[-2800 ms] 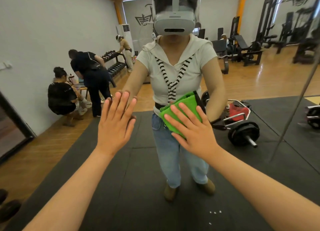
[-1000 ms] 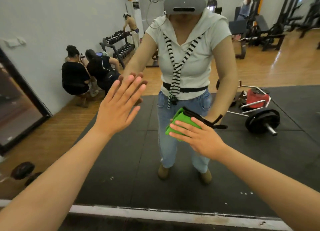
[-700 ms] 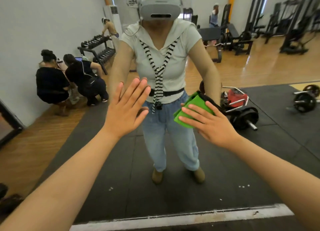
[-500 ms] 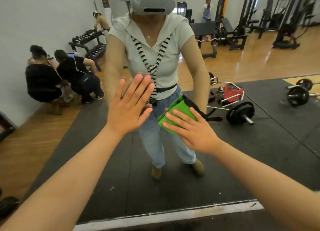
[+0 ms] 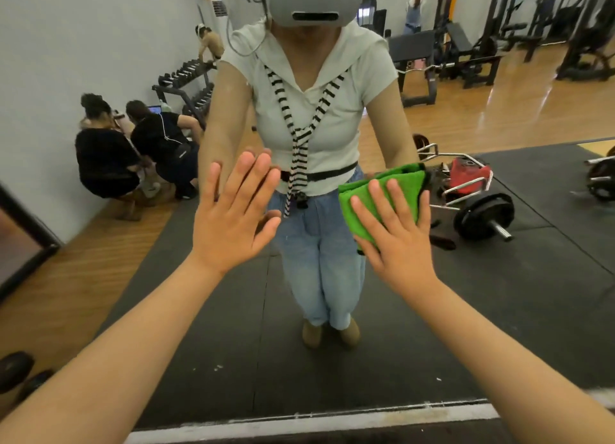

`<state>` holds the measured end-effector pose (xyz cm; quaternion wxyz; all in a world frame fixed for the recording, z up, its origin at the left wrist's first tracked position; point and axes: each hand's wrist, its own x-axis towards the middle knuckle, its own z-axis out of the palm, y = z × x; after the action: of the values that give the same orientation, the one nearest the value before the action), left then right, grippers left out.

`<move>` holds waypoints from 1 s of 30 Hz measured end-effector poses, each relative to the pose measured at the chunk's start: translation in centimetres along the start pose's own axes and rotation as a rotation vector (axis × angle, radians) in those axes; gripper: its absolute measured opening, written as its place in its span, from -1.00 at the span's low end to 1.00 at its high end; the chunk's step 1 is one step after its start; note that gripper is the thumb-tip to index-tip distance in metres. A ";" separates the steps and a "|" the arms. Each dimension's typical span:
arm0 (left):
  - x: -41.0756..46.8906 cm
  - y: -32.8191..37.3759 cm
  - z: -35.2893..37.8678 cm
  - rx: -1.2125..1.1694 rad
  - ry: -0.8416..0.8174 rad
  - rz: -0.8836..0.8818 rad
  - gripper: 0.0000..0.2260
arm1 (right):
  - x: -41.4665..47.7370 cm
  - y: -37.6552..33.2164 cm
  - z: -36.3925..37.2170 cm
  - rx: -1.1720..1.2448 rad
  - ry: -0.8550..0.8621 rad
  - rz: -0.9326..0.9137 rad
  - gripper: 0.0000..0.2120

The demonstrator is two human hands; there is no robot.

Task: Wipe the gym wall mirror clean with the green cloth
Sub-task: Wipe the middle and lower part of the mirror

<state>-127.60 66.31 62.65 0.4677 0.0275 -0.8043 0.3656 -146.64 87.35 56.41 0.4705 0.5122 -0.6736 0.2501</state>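
The wall mirror [image 5: 499, 310] fills almost the whole head view and reflects the gym and me. My right hand [image 5: 396, 240] lies flat with fingers spread on the folded green cloth [image 5: 386, 190], pressing it against the glass right of centre. My left hand [image 5: 233, 217] rests flat and open on the glass to the left, holding nothing. The cloth's lower part is hidden under my right palm.
The mirror's pale bottom edge [image 5: 316, 420] runs along the floor. Reflected in the glass are a barbell with plates [image 5: 482, 215], a red bag [image 5: 469, 174], a dumbbell rack [image 5: 186, 84], weight machines and two crouching people [image 5: 133, 154] at the left wall.
My right hand has slid the cloth to the right and slightly up across the glass. My left hand stays flat on the mirror. The view has shifted a little.
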 end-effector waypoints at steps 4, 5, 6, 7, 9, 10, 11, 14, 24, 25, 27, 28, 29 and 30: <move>0.1 0.0 0.1 0.029 -0.004 -0.007 -0.38 | -0.7 -5.0 2.3 0.041 -0.017 -0.013 -0.49; 0.1 0.1 0.1 0.024 -0.006 -0.007 -0.38 | -1.5 -5.9 2.8 0.033 -0.036 -0.052 -0.46; 0.0 0.1 0.1 0.023 -0.006 -0.005 -0.38 | -2.4 -6.5 3.2 0.018 -0.057 -0.098 -0.42; -0.1 0.1 0.1 0.026 -0.007 -0.001 -0.38 | -3.3 -6.7 3.4 -0.006 -0.082 -0.139 -0.38; -0.1 0.1 0.1 0.025 -0.005 0.004 -0.38 | -4.8 -5.8 3.3 -0.053 -0.126 -0.172 -0.31; -0.1 0.2 0.1 0.017 0.000 0.003 -0.38 | -5.4 -5.0 3.0 -0.067 -0.140 -0.161 -0.28; -0.1 0.2 0.1 0.011 0.008 0.001 -0.38 | -5.9 -4.1 2.6 -0.068 -0.145 -0.133 -0.26; 0.0 0.1 0.2 0.009 0.023 0.003 -0.35 | -5.5 -2.0 1.1 -0.011 -0.110 0.021 -0.34; -0.2 0.1 0.1 -0.020 -0.005 -0.010 -0.34 | 0.8 -12.8 3.0 0.253 0.064 0.550 -0.36; -0.2 0.1 0.2 -0.019 -0.001 -0.009 -0.34 | 0.9 -13.3 3.1 0.240 0.071 0.556 -0.31; -0.2 0.1 0.3 -0.018 0.006 -0.013 -0.35 | 0.8 -13.6 3.2 0.218 0.081 0.557 -0.25; -0.2 0.2 0.3 -0.021 0.010 -0.013 -0.35 | 0.8 -13.5 3.1 0.211 0.085 0.556 -0.25; -0.2 0.2 0.3 -0.022 0.013 -0.011 -0.35 | 0.9 -13.4 3.0 0.206 0.087 0.558 -0.25; -0.2 0.2 0.3 -0.022 0.014 -0.009 -0.36 | 1.0 -13.2 3.0 0.203 0.088 0.565 -0.25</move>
<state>-127.81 66.22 62.30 0.4751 0.0236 -0.8048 0.3549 -135.57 79.85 54.06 0.3576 0.3375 -0.7400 0.4589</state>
